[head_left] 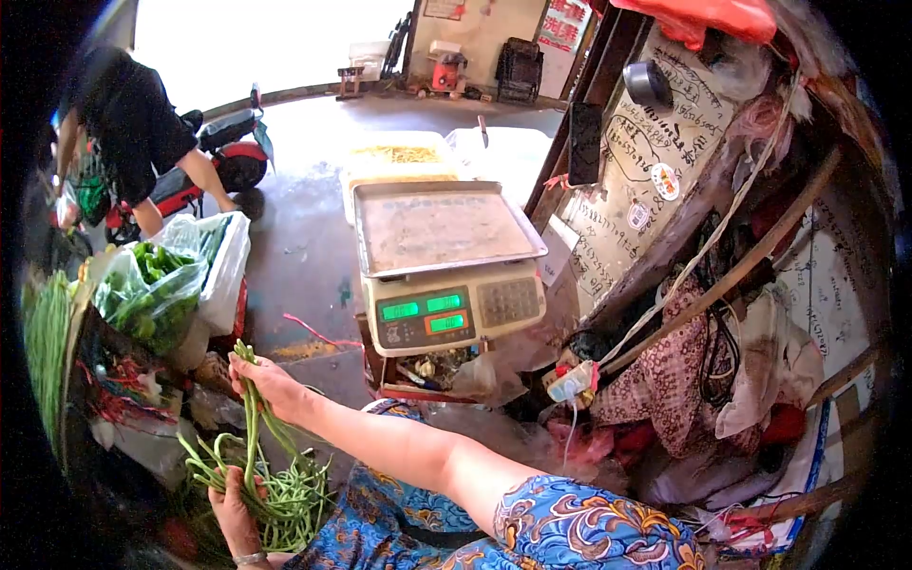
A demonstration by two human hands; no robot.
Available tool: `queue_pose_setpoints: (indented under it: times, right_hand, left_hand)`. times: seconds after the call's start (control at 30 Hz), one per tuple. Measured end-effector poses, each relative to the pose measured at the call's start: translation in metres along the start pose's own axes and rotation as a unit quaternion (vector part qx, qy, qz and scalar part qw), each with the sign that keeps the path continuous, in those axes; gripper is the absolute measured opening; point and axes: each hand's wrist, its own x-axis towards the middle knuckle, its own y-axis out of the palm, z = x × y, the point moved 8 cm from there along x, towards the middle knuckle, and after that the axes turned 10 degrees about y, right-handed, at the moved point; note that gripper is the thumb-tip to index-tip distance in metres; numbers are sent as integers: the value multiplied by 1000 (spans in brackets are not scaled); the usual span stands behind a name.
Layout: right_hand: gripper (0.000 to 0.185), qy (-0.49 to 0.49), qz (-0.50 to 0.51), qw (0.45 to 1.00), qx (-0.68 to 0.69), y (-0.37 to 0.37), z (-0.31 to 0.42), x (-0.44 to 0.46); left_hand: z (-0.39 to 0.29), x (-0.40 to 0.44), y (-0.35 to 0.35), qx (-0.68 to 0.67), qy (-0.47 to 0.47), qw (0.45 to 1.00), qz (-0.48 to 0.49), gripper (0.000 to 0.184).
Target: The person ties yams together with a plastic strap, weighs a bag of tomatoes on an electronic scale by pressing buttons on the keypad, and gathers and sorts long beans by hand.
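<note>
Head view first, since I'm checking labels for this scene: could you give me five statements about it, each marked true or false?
1. The right hand and the left hand both hold green beans. True.
2. The right hand is lower in the picture than the left hand. False: it is higher.
3. The screens on the scale are lit. True.
4. The scale is left of both hands in the picture. False: it is right of them.
5. A bracelet is on the left wrist. True.

Bright light (pixel 271 43) floods the grey floor (pixel 304 204), a black chair (pixel 520 68) against the pale wall (pixel 516 21)
</note>
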Motion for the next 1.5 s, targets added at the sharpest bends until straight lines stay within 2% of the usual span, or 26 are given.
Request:
queue_pose_setpoints:
  times: [0.07, 0.2, 0.27, 0.33, 0.43, 0.5, 0.53, 0.6, 0.63, 0.7, 0.73, 0.8, 0.83, 0.93, 1.0, 1.03, 1.07, 1.1, 1.13, 1.17, 1.2, 1.27, 1.37, 1.4, 1.47, 1.5]
  right_hand:
    - [27, -16, -3, 1000, 4, -3, 0, 2]
    - [31, 34, 2, 996, 80, 5, 4, -11]
    - [33, 52, -9, 993, 107, 5, 3, -13]
    - [33, 48, 25, 998, 42, 6, 3, -11]
    - [32, 55, 11, 998, -11, 14, -10, -16]
    - [31, 52, 7, 999, -16, 29, -25, -24]
    - [28, 36, 34, 999, -19, 39, -32, -29]
    - [31, -8, 44, 999, -29, 58, -34, -46]
    - [32, -58, 32, 995, -78, 61, -43, -40]
    - [31, -130, 23, 983, -124, 71, -36, -41]
    - [31, -131, 26, 983, -123, 73, -38, -47]
    - [25, -25, -19, 992, -124, 69, -30, -60]
    - [20, -10, 32, 987, -159, 65, -27, -53]
    - [24, -211, -38, 965, -149, 31, 75, -59]
    - [27, -275, -125, 929, -216, -11, 167, -86]
    - [27, -267, -225, 892, -286, -15, 220, -131]
    - [29, -296, -177, 914, -214, -47, 261, -146]
    - [29, -387, -245, 854, -247, -76, 309, -173]
    - [29, -356, -295, 852, -245, -93, 350, -209]
    - [32, -379, -318, 852, -173, -96, 385, -250]
    - [38, -350, -367, 840, -192, -107, 418, -285]
    - [47, -392, -427, 803, -142, -122, 466, -350]
    - [65, -398, -478, 781, -52, -148, 516, -414]
    - [67, -394, -487, 779, 12, -155, 530, -423]
    - [68, -377, -416, 828, 13, -161, 557, -427]
    - [68, -379, -412, 828, 13, -165, 567, -427]
  left_hand:
    - [-5, 0, -1, -9, 23, 1000, -12, 18]
    - [8, 11, -17, 28, 50, 998, -11, 19]
    - [5, 10, -26, 31, 53, 997, -50, 19]
    - [4, 12, -29, 22, 57, 997, -37, 18]
    - [5, 14, -26, 2, 63, 998, -10, 19]
    - [-2, 14, -6, -60, 78, 995, 16, 30]
    - [-9, 9, 11, -117, 68, 989, 52, 48]
    - [18, 13, 14, -90, 14, 994, 55, 47]
    - [22, 8, 25, -67, -28, 993, 88, 39]
    - [13, 6, 41, -65, -20, 991, 115, 30]
    - [14, 4, 37, -81, -15, 990, 112, 28]
    - [13, -1, 40, -80, -27, 989, 126, 26]
    - [14, -2, 43, -81, -40, 987, 136, 23]
    - [14, -8, 50, -17, -61, 985, 161, 18]
    - [12, -6, 45, -29, -54, 988, 145, 18]
    - [12, -5, 41, -42, -50, 990, 123, 18]
    - [8, -7, 44, -44, -46, 990, 126, 18]
    - [2, -7, 41, -40, -33, 994, 95, 17]
    - [-1, -8, 37, -36, -20, 997, 63, 16]
    - [20, 2, 24, -24, -56, 996, 69, 14]
    - [22, -2, 18, -26, -51, 996, 70, 14]
    - [12, -14, 17, -48, -46, 991, 112, 36]
    - [0, -16, 26, -20, -33, 993, 109, 34]
    - [-3, -18, 27, -7, -27, 994, 102, 33]
    - [0, -17, 26, -22, -18, 994, 103, 28]
    - [13, -13, 19, -16, -48, 994, 95, 28]
